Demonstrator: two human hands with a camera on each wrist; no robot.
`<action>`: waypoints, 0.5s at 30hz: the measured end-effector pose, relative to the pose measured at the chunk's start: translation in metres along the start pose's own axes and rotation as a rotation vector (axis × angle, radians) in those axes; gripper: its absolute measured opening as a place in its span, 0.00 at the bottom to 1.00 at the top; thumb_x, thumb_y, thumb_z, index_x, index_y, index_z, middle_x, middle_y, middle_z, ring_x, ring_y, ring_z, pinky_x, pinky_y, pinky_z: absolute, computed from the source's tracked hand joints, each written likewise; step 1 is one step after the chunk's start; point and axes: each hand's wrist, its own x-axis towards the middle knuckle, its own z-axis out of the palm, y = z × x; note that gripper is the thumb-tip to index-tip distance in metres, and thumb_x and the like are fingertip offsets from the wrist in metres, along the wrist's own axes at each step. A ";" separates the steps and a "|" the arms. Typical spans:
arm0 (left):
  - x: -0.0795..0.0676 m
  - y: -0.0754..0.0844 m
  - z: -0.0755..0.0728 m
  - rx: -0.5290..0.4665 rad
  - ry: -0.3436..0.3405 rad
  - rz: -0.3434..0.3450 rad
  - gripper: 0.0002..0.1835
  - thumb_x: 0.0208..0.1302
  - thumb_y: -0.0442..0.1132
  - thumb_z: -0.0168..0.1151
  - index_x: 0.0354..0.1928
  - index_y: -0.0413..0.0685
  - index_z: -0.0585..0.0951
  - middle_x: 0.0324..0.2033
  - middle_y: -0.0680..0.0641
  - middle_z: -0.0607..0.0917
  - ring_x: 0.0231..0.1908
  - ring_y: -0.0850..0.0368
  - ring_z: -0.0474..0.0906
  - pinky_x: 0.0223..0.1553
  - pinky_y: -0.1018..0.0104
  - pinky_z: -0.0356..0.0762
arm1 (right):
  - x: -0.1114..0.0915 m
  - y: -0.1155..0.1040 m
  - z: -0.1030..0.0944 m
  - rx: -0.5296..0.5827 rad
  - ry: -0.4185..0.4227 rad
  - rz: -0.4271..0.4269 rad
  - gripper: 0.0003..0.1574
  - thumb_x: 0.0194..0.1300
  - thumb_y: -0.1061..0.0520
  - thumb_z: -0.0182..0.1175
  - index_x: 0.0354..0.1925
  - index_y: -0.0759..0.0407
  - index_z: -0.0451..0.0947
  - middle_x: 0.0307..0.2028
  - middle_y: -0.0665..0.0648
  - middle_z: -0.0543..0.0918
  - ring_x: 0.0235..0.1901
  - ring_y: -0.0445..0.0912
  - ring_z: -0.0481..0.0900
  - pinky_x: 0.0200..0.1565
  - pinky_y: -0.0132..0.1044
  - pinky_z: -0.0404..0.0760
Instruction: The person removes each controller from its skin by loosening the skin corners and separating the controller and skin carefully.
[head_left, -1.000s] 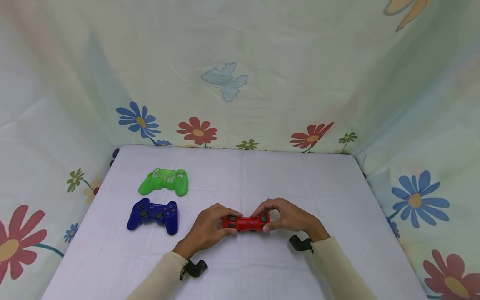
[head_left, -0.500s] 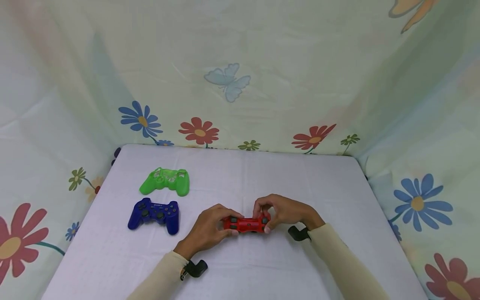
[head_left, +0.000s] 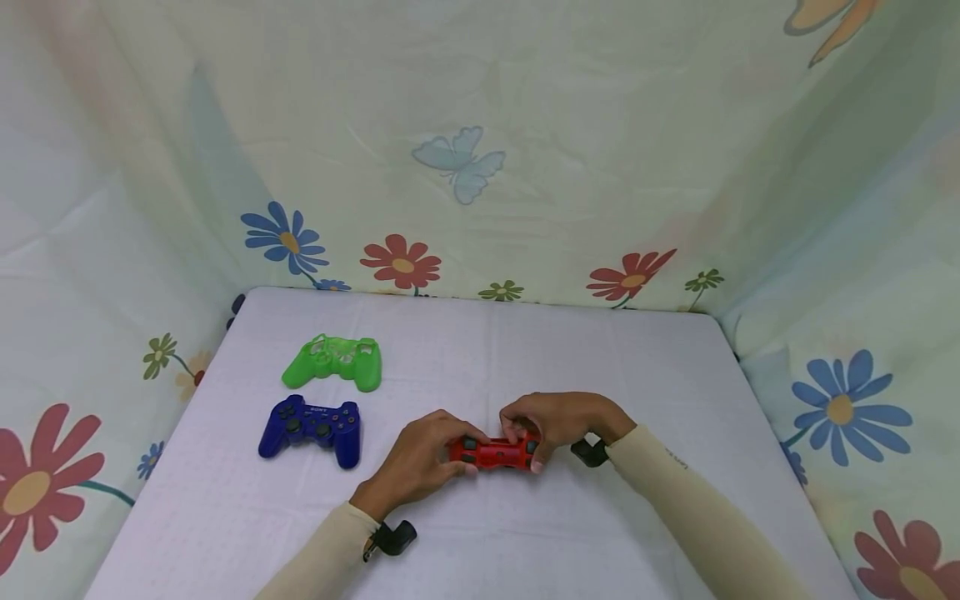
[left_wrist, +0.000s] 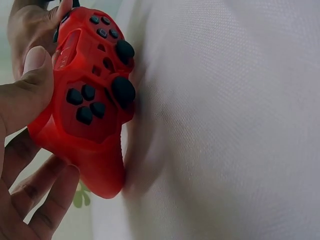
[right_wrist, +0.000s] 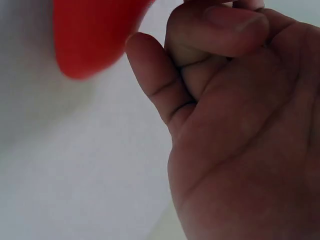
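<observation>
One white table lies before you: its left edge slants past the blue controller, its back edge runs along a flowered curtain, and beyond your right hand the table spreads broadly to its right edge. Count from the left: one green shell towards the back, the one blue controller just in front of it, then one red controller between your two hands, well in from both side edges, tipped up with its shoulder buttons on top and two black sticks on its face. Your left hand pinches the red controller's left end, thumb apart from the fingers; your right hand grips its right end, fingers curled at the top edge, thumb in front
</observation>
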 end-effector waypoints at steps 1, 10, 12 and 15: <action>0.000 0.000 0.000 0.003 0.001 0.003 0.25 0.54 0.47 0.85 0.54 0.72 0.87 0.48 0.65 0.88 0.49 0.68 0.79 0.49 0.65 0.78 | 0.000 -0.002 -0.001 -0.026 0.007 0.025 0.25 0.50 0.62 0.85 0.38 0.49 0.79 0.33 0.54 0.79 0.34 0.40 0.74 0.38 0.31 0.73; 0.003 -0.001 0.000 0.042 -0.009 0.021 0.25 0.54 0.48 0.84 0.55 0.70 0.87 0.48 0.63 0.89 0.48 0.67 0.79 0.48 0.64 0.78 | 0.000 -0.019 -0.008 -0.235 0.027 0.163 0.26 0.46 0.55 0.88 0.33 0.47 0.79 0.32 0.46 0.82 0.35 0.39 0.77 0.37 0.34 0.75; 0.003 -0.001 0.000 0.041 -0.013 0.019 0.24 0.55 0.48 0.84 0.55 0.70 0.87 0.48 0.63 0.89 0.48 0.67 0.79 0.49 0.64 0.79 | 0.000 -0.021 -0.009 -0.239 0.022 0.175 0.25 0.46 0.55 0.88 0.32 0.48 0.79 0.30 0.45 0.80 0.35 0.39 0.76 0.36 0.34 0.74; 0.003 -0.002 0.000 0.034 -0.015 0.019 0.24 0.55 0.48 0.84 0.54 0.70 0.87 0.48 0.63 0.89 0.49 0.67 0.79 0.49 0.64 0.79 | 0.001 -0.022 -0.009 -0.226 0.012 0.185 0.24 0.47 0.55 0.88 0.31 0.51 0.80 0.28 0.45 0.79 0.34 0.39 0.75 0.35 0.35 0.73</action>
